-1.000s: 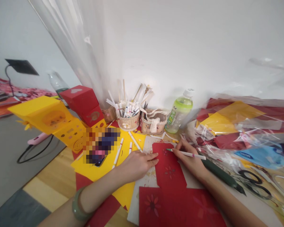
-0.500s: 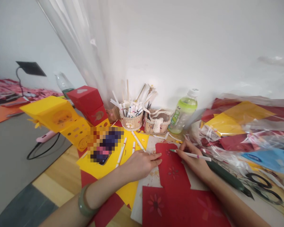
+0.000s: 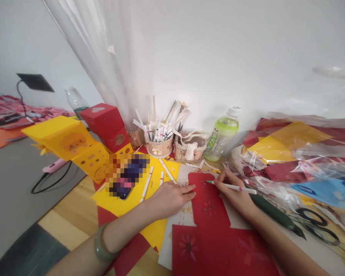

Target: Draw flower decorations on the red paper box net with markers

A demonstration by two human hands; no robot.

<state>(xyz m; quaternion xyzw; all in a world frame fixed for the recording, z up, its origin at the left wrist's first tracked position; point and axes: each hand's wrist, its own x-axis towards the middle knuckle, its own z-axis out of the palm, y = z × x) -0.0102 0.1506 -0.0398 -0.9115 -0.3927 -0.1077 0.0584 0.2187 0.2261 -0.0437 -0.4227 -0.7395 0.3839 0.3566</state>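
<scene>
A white marker (image 3: 238, 188) is in my right hand (image 3: 236, 202), gripped between thumb and fingers. Its green tip meets a small flower near the top of a red card cutout (image 3: 214, 235). More flower shapes mark the card, in the middle and at lower left. My left hand (image 3: 170, 197) lies with fingers stretched out, their tips on the card's left edge. Beneath the card is a stained pale board (image 3: 167, 251). Several white markers (image 3: 146, 184) rest on yellow paper (image 3: 158, 224) left of my left hand.
Behind stand a basket of markers (image 3: 160, 148), a second basket (image 3: 189, 152) with lace and a green-capless-looking drink bottle (image 3: 222, 136). Right are a dark green pointed tool (image 3: 277, 215), scissors (image 3: 319, 226) and plastic-wrapped paper (image 3: 293, 153). Left are a phone (image 3: 126, 193) and yellow boxes (image 3: 74, 138).
The whole view has shifted very slightly. Both hands keep nearly the same places on the card, with the marker tip still at the small upper flower.
</scene>
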